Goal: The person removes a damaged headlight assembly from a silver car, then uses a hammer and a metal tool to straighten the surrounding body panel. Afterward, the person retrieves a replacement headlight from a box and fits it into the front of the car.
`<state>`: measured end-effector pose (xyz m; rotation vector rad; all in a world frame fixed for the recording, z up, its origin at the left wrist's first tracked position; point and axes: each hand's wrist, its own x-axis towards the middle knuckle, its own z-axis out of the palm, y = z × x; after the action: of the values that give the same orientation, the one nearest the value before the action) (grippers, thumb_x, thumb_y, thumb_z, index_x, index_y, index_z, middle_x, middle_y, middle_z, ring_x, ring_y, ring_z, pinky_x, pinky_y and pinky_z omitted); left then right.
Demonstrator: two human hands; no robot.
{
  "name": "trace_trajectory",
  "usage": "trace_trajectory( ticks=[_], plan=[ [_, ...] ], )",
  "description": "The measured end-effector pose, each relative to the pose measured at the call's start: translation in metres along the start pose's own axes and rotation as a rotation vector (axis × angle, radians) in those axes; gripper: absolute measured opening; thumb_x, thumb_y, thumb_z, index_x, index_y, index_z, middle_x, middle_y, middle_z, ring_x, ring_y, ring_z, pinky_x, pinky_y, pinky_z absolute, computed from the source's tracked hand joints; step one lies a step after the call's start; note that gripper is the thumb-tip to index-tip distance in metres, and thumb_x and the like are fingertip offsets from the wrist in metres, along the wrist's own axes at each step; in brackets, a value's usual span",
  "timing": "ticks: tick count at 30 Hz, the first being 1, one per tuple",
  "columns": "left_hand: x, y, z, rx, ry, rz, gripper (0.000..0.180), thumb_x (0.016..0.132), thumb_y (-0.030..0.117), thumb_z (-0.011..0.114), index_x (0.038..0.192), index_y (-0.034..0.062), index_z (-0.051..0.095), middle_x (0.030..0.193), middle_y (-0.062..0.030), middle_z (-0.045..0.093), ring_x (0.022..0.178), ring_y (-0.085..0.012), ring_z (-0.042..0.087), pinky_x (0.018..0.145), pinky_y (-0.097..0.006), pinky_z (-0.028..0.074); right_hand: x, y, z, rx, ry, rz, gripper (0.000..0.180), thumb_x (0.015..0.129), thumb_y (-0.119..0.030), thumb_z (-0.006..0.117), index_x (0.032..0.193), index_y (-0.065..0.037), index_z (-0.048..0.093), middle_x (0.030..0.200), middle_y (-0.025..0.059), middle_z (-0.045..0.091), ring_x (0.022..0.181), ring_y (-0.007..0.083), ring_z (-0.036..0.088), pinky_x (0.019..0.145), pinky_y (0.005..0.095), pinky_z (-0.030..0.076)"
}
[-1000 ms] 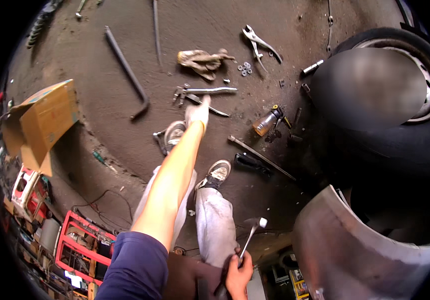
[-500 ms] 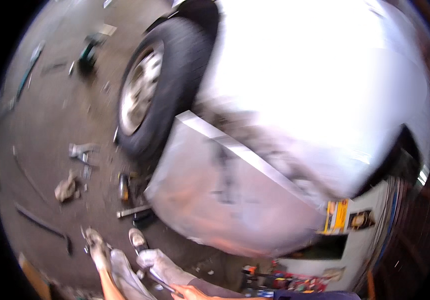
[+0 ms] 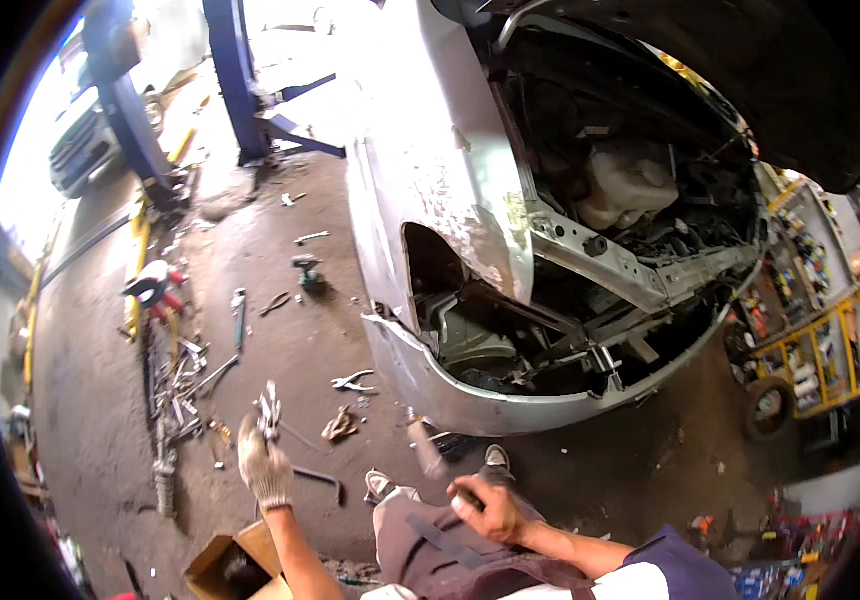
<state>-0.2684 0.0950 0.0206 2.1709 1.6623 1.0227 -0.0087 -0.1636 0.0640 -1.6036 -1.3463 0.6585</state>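
My left hand (image 3: 265, 466) wears a pale knit glove and is raised over the floor at the left, its fingers closed round a silver pliers-like tool (image 3: 269, 410). My bare right hand (image 3: 490, 512) is in front of my lap, wrapped round the dark handle of a tool (image 3: 428, 447). Its far part is smeared by motion, so its kind cannot be made out. Beyond the hands stands a silver car (image 3: 510, 405), its hood up and its front end opened to the frame. Neither hand touches the car.
Pliers (image 3: 354, 382), a crumpled rag (image 3: 340, 424), a cordless drill (image 3: 307, 272) and a bent bar (image 3: 319, 477) lie on the floor. A cardboard box (image 3: 212, 568) is at the lower left. A blue lift post (image 3: 231, 80) stands far off; a tyre (image 3: 770, 411) and yellow shelving (image 3: 818, 352) are at the right.
The view has swung, and the open engine bay has come into sight. The car's front wheel has left sight. Both hands appear higher in the picture, the right still round a dark-handled tool.
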Motion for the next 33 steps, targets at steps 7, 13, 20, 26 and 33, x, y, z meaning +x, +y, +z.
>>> trace_trajectory(
  ticks=[7,13,20,26,33],
  plan=[
    [-0.043,0.163,-0.067,-1.526,-0.43,-0.559,0.026,0.072,0.002,0.052,0.096,-0.006,0.06,0.086,-0.0236,0.067,0.072,-0.0299,0.065,0.064,-0.035,0.052,-0.045,-0.006,-0.096,0.397,0.073,0.332,0.029,0.103,-0.022,0.045,0.117,0.001,0.057,0.068,0.0018,0.054,0.056,0.0076,0.051,0.05,0.0232,0.041],
    [-0.135,0.216,-0.036,-1.809,-0.808,-0.693,0.047,0.071,0.014,0.058,0.115,0.0004,0.055,0.083,-0.0245,0.066,0.066,-0.0321,0.062,0.06,-0.038,0.049,-0.047,-0.009,-0.155,0.96,0.118,0.335,0.042,0.104,-0.032,0.043,0.138,-0.007,0.042,0.07,0.0079,0.049,0.048,0.0128,0.047,0.044,0.0273,0.042],
    [-0.095,0.234,-0.017,-1.179,-1.232,-0.498,0.031,0.095,0.028,0.062,0.115,0.0049,0.062,0.085,-0.0071,0.07,0.069,-0.0116,0.064,0.056,-0.025,0.05,0.009,0.006,-0.118,0.813,0.301,0.372,0.036,0.104,-0.023,0.045,0.134,-0.004,0.047,0.068,0.0059,0.05,0.047,0.0131,0.049,0.041,0.0259,0.042],
    [-0.06,0.22,0.006,-1.127,-1.284,-0.399,0.035,0.096,0.028,0.062,0.12,0.0028,0.063,0.091,-0.004,0.067,0.085,-0.0118,0.062,0.079,-0.027,0.051,0.091,-0.008,-0.081,0.816,0.323,0.358,0.039,0.103,-0.028,0.049,0.134,-0.004,0.05,0.069,0.0037,0.052,0.047,0.0086,0.048,0.041,0.0239,0.043],
    [-0.045,0.174,0.032,-1.623,-1.235,-0.779,0.039,0.101,0.029,0.055,0.128,0.002,0.052,0.079,-0.0049,0.063,0.066,-0.0167,0.06,0.059,-0.031,0.051,0.114,-0.003,-0.071,0.698,0.32,0.39,0.038,0.103,-0.025,0.049,0.135,-0.006,0.05,0.066,0.0057,0.051,0.045,0.0126,0.048,0.041,0.0267,0.041]
  ],
)
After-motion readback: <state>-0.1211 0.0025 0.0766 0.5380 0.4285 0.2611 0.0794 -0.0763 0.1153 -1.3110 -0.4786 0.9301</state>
